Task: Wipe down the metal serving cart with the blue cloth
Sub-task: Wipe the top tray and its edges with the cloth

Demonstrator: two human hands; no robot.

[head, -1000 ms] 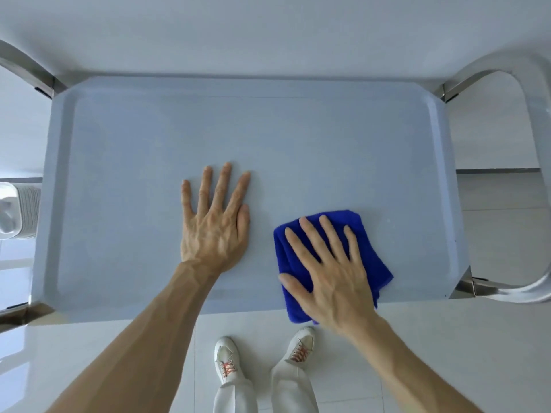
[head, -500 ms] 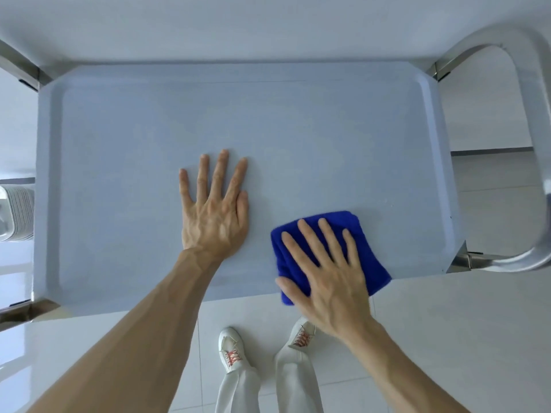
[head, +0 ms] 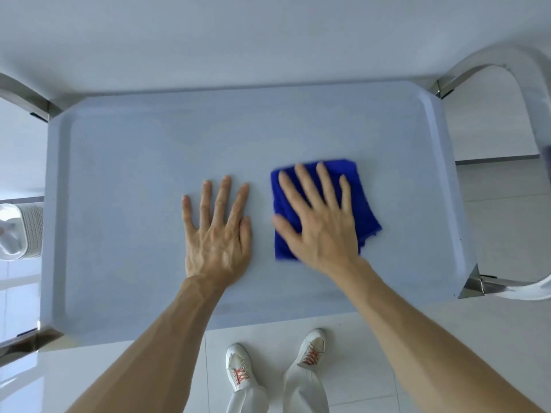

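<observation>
White tiled floor [head: 447, 338] under a metal serving cart [head: 125, 180], two flat hands on its top tray.
Right hand [head: 320, 225] presses the folded blue cloth [head: 362, 213] right of centre, fingers [head: 326, 184] spread wide and straight over it, cloth edges showing past the fingertips. Left hand [head: 219, 231] lies flat just beside it, fingers straight, holding nothing.

Single head cam looked steeply down, close over the cart top [head: 149, 174]; floor [head: 447, 353] in lower frame. No second view.
</observation>
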